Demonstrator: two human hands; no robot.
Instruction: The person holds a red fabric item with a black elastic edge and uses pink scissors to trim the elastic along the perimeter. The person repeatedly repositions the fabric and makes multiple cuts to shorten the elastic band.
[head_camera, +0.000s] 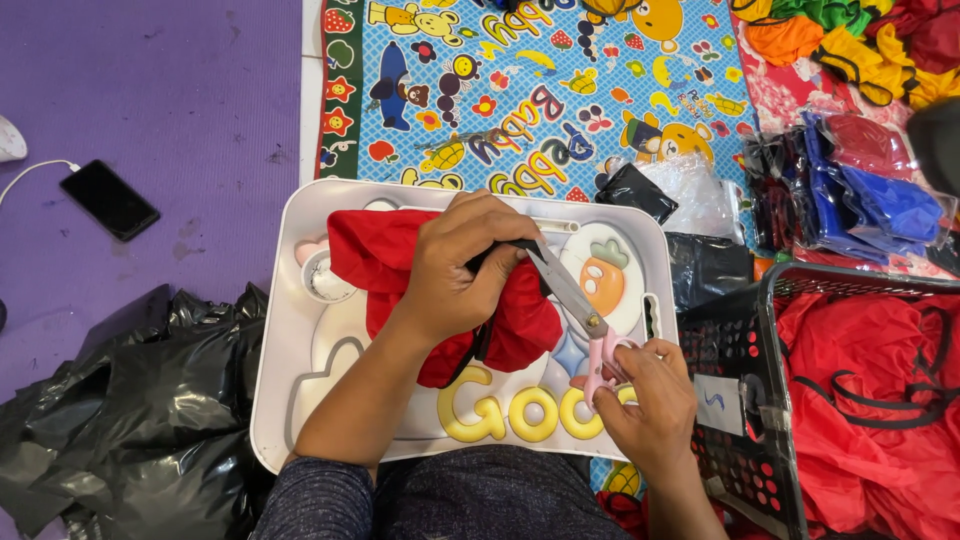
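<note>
Gripping one red cloth (400, 265), left hand (455, 270); right hand (650, 395), one pair of scissors (580, 310).

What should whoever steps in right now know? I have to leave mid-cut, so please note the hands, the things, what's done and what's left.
Left hand: pressing the red cloth onto the white lap tray, pinching its black strap.
Right hand: holding the pink-handled scissors, blades open at the strap.
Nearby: black basket of red cloth pieces at right; bagged pieces beyond it; black plastic bag at left.
Done: cannot tell.
Left: the strap looks not yet cut through.
</note>
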